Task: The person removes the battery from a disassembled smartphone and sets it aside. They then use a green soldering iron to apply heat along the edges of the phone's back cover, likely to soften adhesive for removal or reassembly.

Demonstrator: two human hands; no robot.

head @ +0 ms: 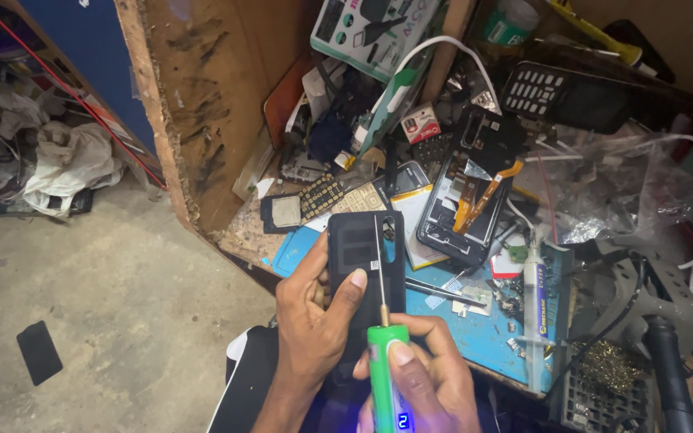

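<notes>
While the left hand [314,321] clamps a black phone [366,269] by its lower edge, thumb pressed flat on its dark back panel, the right hand [423,377] is wrapped tight around a green electric screwdriver [387,377], whose thin bit [379,269] runs up across the phone. The head view shows the phone held upright in the air just above the near edge of a blue work mat [475,329], its top end reaching toward the clutter behind it. The bit tip sits near the phone's upper right area; whether it is seated in a screw I cannot tell, since the tip is too fine to read.

By my judgement, the step in hand is lining the bit up with a fastener on the phone's back. The next move calls for a steady left-hand hold and a tip set square on the screw head.

Beyond the phone lie an opened phone frame [463,204] with orange flex cables, loose keypads [338,196], a syringe [535,297] on the mat, and brass cleaning wool [607,369] at the right.
</notes>
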